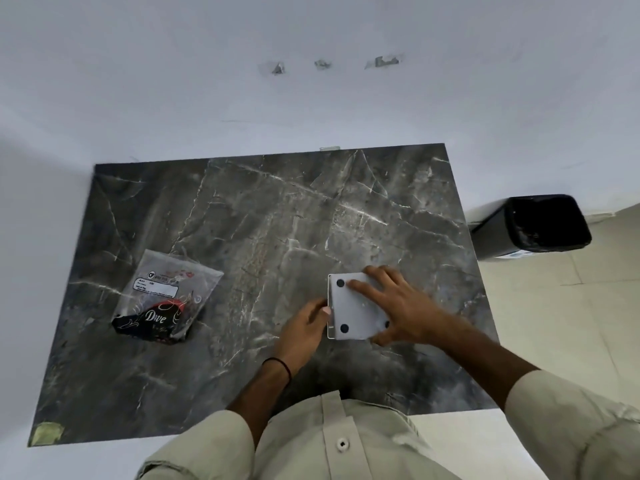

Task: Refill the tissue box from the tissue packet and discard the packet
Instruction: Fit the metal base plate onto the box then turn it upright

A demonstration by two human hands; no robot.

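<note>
**Both hands on upturned tissue box**

Pressed flat with fingers spread, the right hand (394, 306) lies on the tissue box (356, 308); its left edge is pinched by the left hand (304, 327). White walls are noted behind the dark marble table (263, 216), a black bin (530, 225) right of it, the tissue packet (166, 299) lying well left.
</note>
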